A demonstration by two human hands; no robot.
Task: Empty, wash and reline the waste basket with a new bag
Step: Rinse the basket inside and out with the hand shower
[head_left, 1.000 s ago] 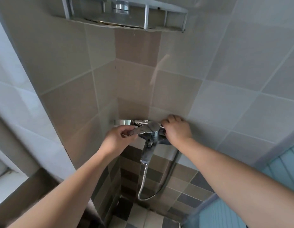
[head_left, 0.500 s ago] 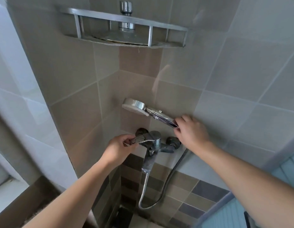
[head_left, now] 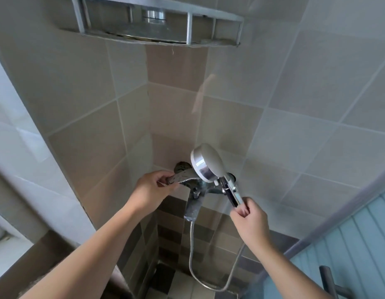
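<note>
A chrome shower mixer tap [head_left: 194,196] is mounted low in the tiled corner. My left hand [head_left: 153,187] grips its flat lever [head_left: 183,176]. My right hand [head_left: 251,219] holds the handle of a chrome hand shower [head_left: 207,164], whose round head sits in front of the tap and faces away to the left. A metal hose [head_left: 192,264] loops from the tap spout down and back up toward the handle. No waste basket or bag is in view.
A metal corner shelf [head_left: 188,22] hangs on the wall high above the tap. Beige tiled walls close in at left and right. Dark mosaic floor tiles [head_left: 163,279] lie below. A pale blue panelled surface [head_left: 349,255] and a grey bar [head_left: 326,281] sit at the lower right.
My right hand lifted the hand shower off the tap, then swung it down and to the right, bringing the head in front of the tap. My left hand stayed on the lever.
</note>
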